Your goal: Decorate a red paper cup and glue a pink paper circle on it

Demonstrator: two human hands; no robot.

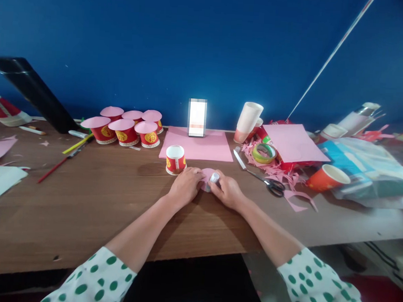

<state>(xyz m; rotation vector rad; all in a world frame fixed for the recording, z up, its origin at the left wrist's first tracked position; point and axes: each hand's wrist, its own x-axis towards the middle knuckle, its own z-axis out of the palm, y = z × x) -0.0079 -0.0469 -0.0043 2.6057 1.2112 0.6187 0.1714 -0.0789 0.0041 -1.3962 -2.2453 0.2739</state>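
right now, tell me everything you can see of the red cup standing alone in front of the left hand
The red cup looks like paper, with a pale vertical strip facing the camera, yellow at both side edges and a whitish band around the bottom. Its upper end shows a white rim and pale recess; whether that is mouth or base is unclear. It stands upright on the brown table, close beyond the left hand; contact there cannot be told.
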